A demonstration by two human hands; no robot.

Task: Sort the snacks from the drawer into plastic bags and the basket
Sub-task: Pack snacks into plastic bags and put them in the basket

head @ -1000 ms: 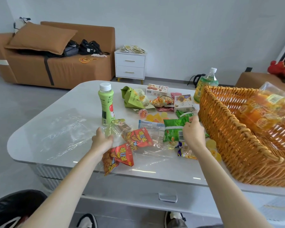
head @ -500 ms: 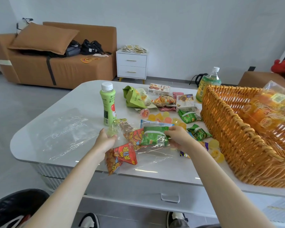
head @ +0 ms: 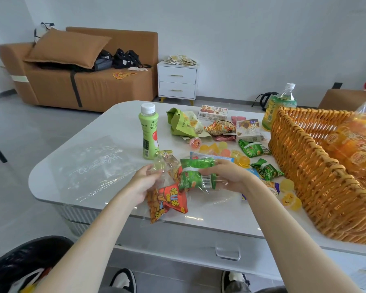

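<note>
Now, green packet (head: 192,179), top pointing away

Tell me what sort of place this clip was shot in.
Most likely a home living room: a brown sofa with a cushion, a white two-drawer cabinet by the wall, and a white table spread with snack packets.

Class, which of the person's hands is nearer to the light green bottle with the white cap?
Left. The left hand grips the clear bag just in front of the green bottle; the right hand, holding a green snack packet, lies farther off to its right.
</note>
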